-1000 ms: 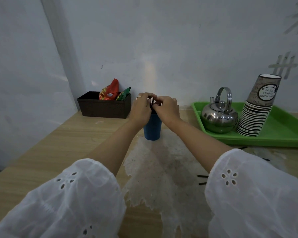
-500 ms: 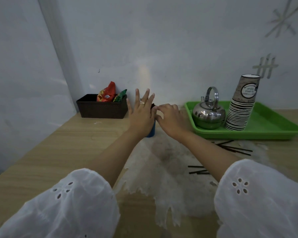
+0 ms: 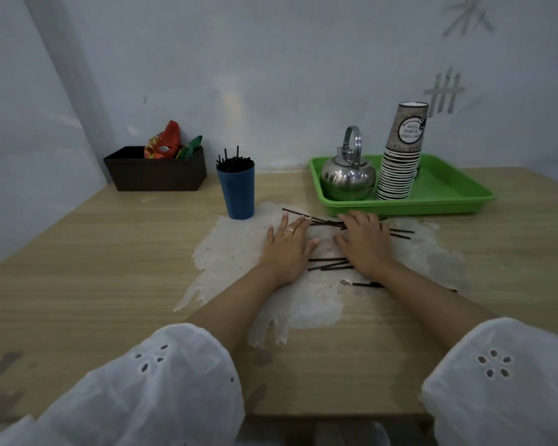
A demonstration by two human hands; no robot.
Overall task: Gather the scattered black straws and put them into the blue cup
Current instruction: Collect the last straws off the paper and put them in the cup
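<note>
The left hand (image 3: 287, 249) and right hand (image 3: 364, 243) lie flat on the bench (image 3: 110, 252), with bare wood on their near side and a wide stretch to the left. The blue cup (image 3: 237, 194) stands just far-left of the left hand, its mouth packed with upright straws (image 3: 236, 162). Left of it a dark basket (image 3: 157, 173) sits by the wall (image 3: 271, 75). On the right the green tray (image 3: 409, 206), carrying a steel kettle (image 3: 348, 180) and stacked paper cups (image 3: 400, 169), blocks the far side. Bare bench shows between cup and tray.
</note>
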